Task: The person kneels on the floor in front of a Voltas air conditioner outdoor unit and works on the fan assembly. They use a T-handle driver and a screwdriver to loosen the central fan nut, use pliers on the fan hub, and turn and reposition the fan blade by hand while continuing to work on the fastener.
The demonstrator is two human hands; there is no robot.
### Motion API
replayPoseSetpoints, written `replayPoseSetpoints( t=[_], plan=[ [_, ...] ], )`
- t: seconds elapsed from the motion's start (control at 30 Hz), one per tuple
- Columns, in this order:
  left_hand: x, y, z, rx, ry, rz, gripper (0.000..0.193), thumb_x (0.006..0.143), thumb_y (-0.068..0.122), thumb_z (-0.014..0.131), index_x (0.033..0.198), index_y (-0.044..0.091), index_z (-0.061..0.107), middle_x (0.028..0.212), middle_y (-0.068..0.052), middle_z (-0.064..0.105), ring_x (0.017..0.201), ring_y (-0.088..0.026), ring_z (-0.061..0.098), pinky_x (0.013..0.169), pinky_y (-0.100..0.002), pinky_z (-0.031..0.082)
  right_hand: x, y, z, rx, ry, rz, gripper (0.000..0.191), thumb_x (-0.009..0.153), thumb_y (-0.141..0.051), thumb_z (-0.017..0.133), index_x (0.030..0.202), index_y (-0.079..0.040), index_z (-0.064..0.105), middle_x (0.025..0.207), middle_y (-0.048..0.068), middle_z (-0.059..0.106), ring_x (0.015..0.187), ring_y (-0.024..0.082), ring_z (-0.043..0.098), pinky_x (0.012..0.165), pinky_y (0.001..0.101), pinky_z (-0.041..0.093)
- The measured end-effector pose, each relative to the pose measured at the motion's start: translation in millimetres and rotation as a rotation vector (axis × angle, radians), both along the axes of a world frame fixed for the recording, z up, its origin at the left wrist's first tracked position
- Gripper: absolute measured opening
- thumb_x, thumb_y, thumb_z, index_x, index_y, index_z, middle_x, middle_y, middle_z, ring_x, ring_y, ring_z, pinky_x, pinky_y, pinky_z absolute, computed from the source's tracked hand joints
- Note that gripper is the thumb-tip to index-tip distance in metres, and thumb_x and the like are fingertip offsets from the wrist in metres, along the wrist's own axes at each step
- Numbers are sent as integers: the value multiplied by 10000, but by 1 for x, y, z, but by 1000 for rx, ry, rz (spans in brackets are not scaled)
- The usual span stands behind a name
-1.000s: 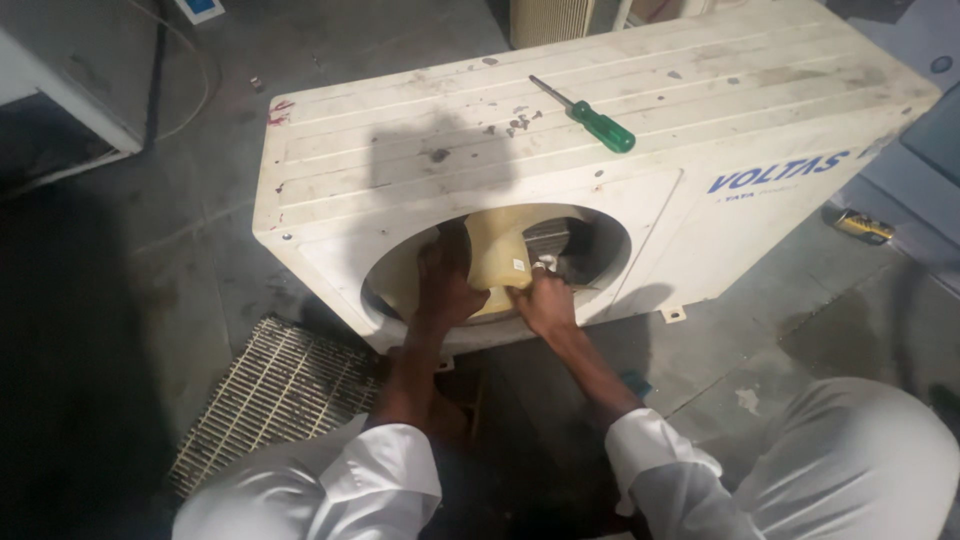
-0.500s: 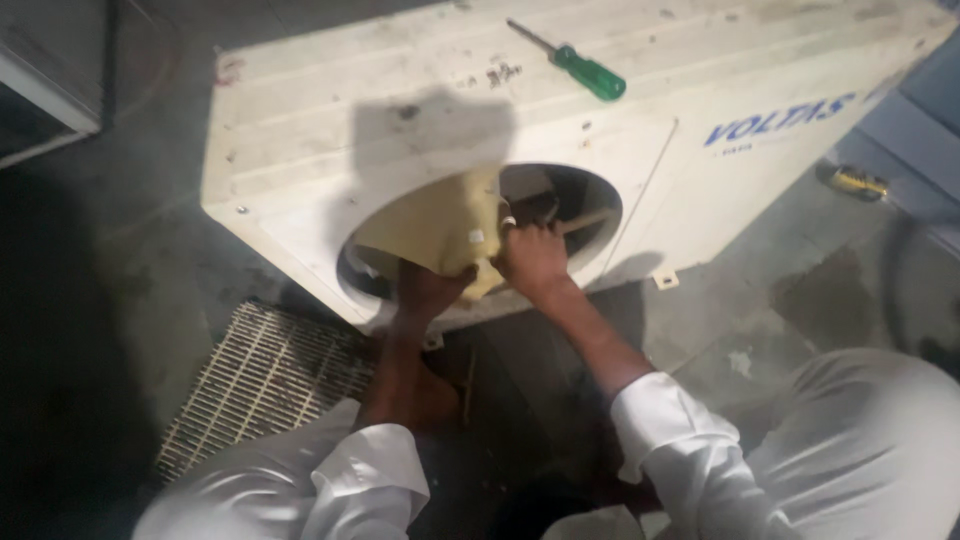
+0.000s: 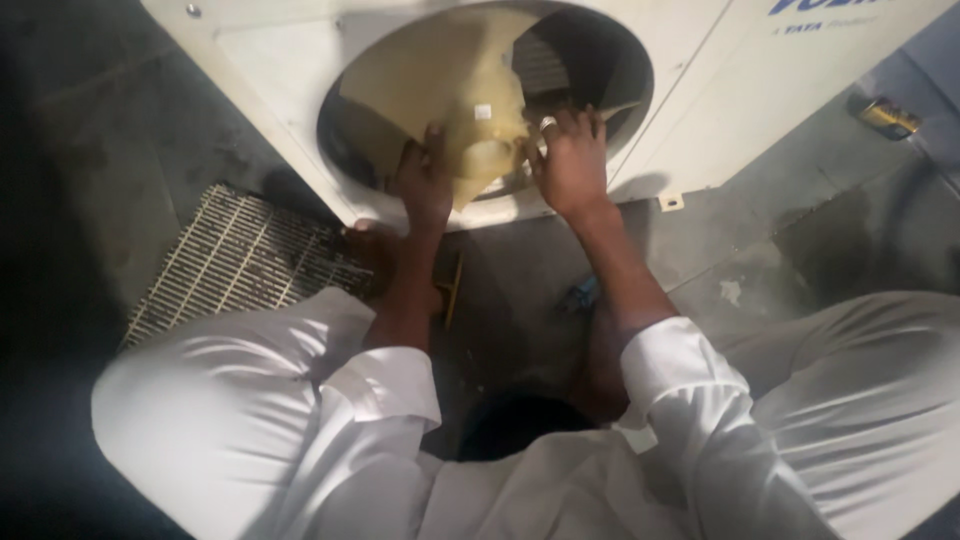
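A white outdoor air-conditioner unit (image 3: pixel 720 90) stands on the floor with its round front opening facing me. Inside the opening sits a yellowish plastic fan (image 3: pixel 450 90). My left hand (image 3: pixel 422 185) grips the fan's lower part beside the hub (image 3: pixel 485 158). My right hand (image 3: pixel 570 160) rests on the right side of the hub and the opening's lower rim, fingers spread over the fan; a ring shows on one finger. Both forearms reach out from white sleeves.
A metal fan grille (image 3: pixel 240 260) lies flat on the grey floor at the left. A small yellow object (image 3: pixel 888 117) lies on the floor at the far right. A yellow-handled tool (image 3: pixel 452 290) and a small blue item (image 3: pixel 583 293) lie between my knees.
The view has moved closer and lower, so the unit's top and the green screwdriver are out of view. Both hands stay on the fan, with the right hand shifted to the hub's right side.
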State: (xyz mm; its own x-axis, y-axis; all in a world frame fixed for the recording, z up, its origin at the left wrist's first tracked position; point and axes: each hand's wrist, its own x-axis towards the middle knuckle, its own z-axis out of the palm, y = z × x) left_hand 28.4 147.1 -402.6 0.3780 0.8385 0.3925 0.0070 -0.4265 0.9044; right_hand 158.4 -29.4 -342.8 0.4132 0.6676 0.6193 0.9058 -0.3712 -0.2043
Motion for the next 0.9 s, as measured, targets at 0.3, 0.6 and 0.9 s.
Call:
replayPoseSetpoints(
  t=[0.3, 0.6, 0.9],
  plan=[
    [-1, -1, 21, 274, -36, -54, 331, 1074, 300, 607, 1181, 6, 715, 1176, -198, 710, 1091, -368, 688, 961, -425, 539, -2, -2, -2, 61, 193, 0, 266, 995, -274, 743, 1060, -16, 744, 1039, 201, 719, 1033, 428, 633, 926, 557, 456],
    [3, -6, 33, 395, -51, -201, 289, 1042, 179, 637, 1279, 20, 682, 1330, -199, 678, 1254, -370, 657, 1084, -418, 519, -24, -1, -3, 225, 660, 3, 269, 1016, -222, 674, 1115, 25, 717, 1002, 273, 720, 967, 412, 710, 803, 435, 542],
    [13, -9, 40, 422, 11, -367, 514, 924, -146, 452, 1332, 78, 668, 1451, -160, 633, 1421, -338, 551, 1109, -389, 516, -38, 6, -16, 228, 1009, 100, 295, 1020, -182, 624, 1236, 11, 678, 1140, 170, 780, 1077, 228, 749, 940, 339, 544]
  ],
)
